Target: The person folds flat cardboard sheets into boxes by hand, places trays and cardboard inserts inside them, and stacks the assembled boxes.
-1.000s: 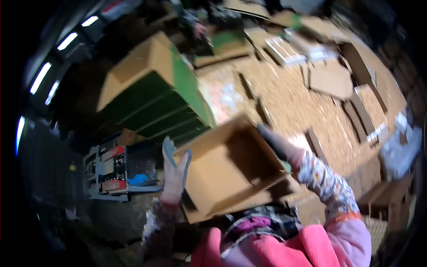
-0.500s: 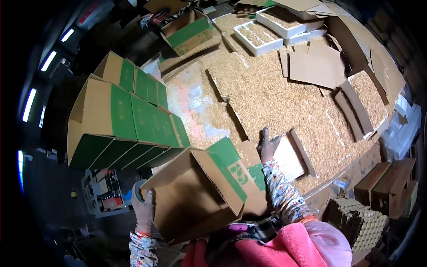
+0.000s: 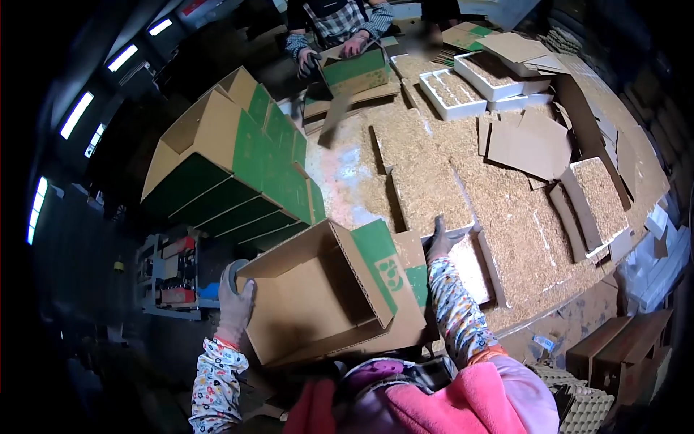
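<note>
An open cardboard box (image 3: 311, 289) with a green printed band lies tilted toward me, its inside bare. My left hand (image 3: 235, 304), in a grey glove, is closed round its left edge. At the near edge of a white tray filled with husk-like bedding (image 3: 426, 195) is my gloved right hand (image 3: 439, 246), thumb on top and the other fingers partly hidden against the rim. A bare white surface (image 3: 471, 267) and a brown cardboard strip (image 3: 493, 267) lie just right of that hand.
Green-and-brown boxes (image 3: 246, 152) are stacked at left. Across the table a co-worker's gloved hands (image 3: 354, 45) hold another box (image 3: 354, 72). White trays (image 3: 452, 98), flat cardboard (image 3: 531, 145) and bedding cover the right side. Egg trays (image 3: 585, 409) stand low at right.
The view has shifted, bringing the co-worker into fuller sight. A gap now shows along the right side of the tray at my right hand. My left hand keeps hold of the box.
</note>
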`<state>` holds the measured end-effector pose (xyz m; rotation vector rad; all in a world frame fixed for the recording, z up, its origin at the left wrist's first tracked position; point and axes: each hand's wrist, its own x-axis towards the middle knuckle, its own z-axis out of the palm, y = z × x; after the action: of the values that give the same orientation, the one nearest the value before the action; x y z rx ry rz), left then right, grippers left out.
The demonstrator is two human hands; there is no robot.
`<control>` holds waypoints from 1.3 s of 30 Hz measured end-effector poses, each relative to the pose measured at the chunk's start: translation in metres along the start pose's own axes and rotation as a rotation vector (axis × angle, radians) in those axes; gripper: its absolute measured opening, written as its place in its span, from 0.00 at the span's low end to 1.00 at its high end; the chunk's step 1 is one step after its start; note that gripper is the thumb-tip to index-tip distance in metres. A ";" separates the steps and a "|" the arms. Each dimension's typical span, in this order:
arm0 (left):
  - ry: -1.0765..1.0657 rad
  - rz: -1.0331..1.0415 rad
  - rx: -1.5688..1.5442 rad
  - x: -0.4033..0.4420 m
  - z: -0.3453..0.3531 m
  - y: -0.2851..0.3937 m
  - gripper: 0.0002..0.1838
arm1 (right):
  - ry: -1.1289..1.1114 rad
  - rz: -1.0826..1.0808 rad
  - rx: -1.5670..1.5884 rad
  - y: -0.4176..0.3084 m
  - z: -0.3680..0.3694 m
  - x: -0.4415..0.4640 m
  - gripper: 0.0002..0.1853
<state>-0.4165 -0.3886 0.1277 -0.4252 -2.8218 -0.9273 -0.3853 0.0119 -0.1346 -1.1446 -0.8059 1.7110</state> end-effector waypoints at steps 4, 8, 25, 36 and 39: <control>0.002 -0.012 -0.058 -0.009 -0.009 -0.014 0.22 | -0.261 0.318 0.231 -0.001 -0.025 0.040 0.47; 0.067 -0.150 -0.625 -0.002 0.003 -0.021 0.18 | -0.672 0.457 0.290 -0.091 -0.022 0.033 0.28; -0.353 -0.426 -1.472 0.147 0.136 -0.039 0.10 | -1.318 0.514 -0.790 -0.274 0.112 -0.133 0.17; -0.242 -0.079 -0.467 0.110 0.070 -0.034 0.16 | -1.265 -1.059 -0.529 -0.234 0.080 -0.092 0.26; -0.182 -0.146 -0.452 0.108 0.073 -0.033 0.14 | -1.085 -0.975 -1.159 -0.199 0.065 0.053 0.25</control>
<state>-0.5327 -0.3464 0.0741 -0.3700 -2.8149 -1.6458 -0.3908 0.1352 0.0428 -0.1133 -2.6746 0.7868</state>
